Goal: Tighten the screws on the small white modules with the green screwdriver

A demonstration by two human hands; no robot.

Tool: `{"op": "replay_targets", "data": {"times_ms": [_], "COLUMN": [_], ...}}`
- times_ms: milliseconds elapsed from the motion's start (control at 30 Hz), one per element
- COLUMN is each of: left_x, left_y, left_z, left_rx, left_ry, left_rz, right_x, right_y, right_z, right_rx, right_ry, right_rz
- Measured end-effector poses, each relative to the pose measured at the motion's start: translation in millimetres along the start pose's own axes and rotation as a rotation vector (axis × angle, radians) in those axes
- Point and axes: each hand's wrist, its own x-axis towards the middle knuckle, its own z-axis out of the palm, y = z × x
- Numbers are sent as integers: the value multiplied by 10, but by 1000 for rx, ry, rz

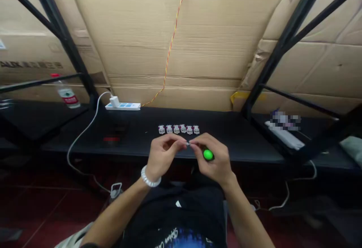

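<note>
My left hand (166,152) and my right hand (212,156) meet over the front edge of the black table (226,131). Between their pinched fingertips is a tiny whitish piece (187,143), too small to name. Both thumbs and forefingers press at it from either side. A tool with a bright green rounded end (208,154) is tucked in my right palm; its working end is hidden. Just beyond my fingers, several small white and purple parts (176,129) lie in a row on the table.
A white power strip (123,106) with a plugged-in charger and white cable (82,135) sits at the back left. A water bottle (68,94) stands farther left. Black metal frame posts (271,63) rise on both sides before a cardboard wall (209,40).
</note>
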Motion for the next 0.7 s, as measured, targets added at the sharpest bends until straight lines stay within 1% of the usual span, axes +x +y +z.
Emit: {"op": "replay_targets", "data": {"times_ms": [200, 467, 700], "left_x": [4, 15, 19], "left_y": [-9, -28, -11], "left_z": [-17, -31, -33], "left_rx": [-32, -16, 2], "left_ry": [-26, -56, -69], "left_rz": [-14, -52, -32], "right_x": [-9, -37, -30], "right_y": [7, 22, 24], "right_z": [9, 46, 56], "right_rx": [13, 37, 47], "right_ry": [-11, -6, -1], "right_rz": [-13, -20, -33]}}
